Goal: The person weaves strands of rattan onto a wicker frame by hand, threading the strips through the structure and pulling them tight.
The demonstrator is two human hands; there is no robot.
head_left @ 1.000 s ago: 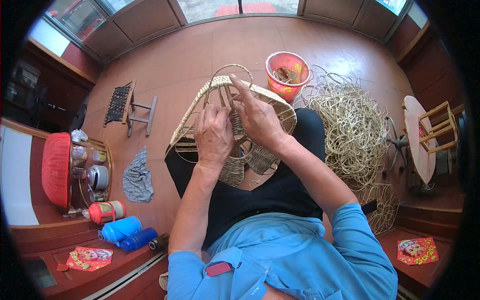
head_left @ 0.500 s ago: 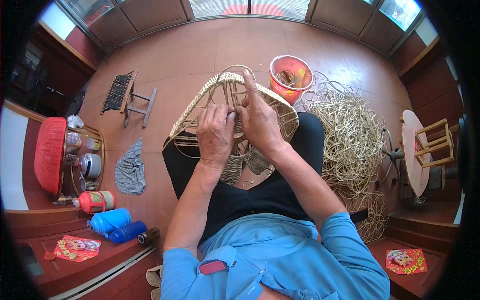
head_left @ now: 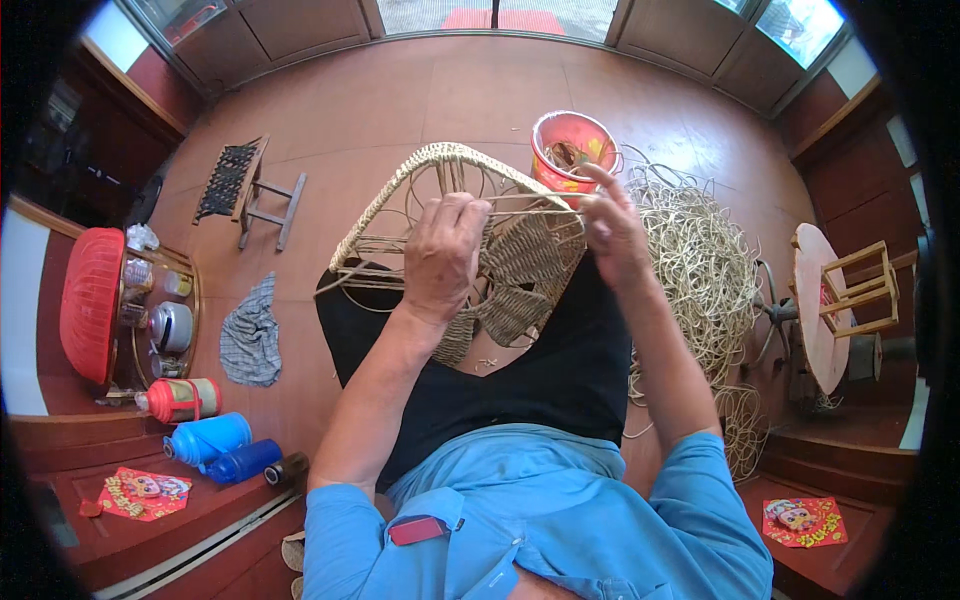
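Observation:
A half-woven wicker piece [head_left: 440, 152] with a thick plaited rim rests across my lap, tilted up between my knees. Tightly woven petal-shaped panels [head_left: 522, 250] fill part of it, and bare spokes cross the rest. My left hand [head_left: 443, 250] is closed over the middle of the work, pinching a strand at its fingertips. Out at the right rim, my right hand [head_left: 615, 232] grips the strand [head_left: 535, 200] with the index finger raised. The strand runs nearly straight between both hands. My fingers hide where it enters the weave.
A red bucket [head_left: 572, 150] stands beyond the work, beside a large heap of loose cord [head_left: 695, 270]. A low stool [head_left: 240, 190] and grey checked cloth [head_left: 252, 335] are to the left. Flasks [head_left: 212, 440] and a red-covered rack [head_left: 95, 305] line the left side. A round wooden tabletop [head_left: 820, 310] is at right.
My right hand has moved right, away from my left, drawing the strand out straight. A loop that stood above the rim has gone. My left hand stays over the work.

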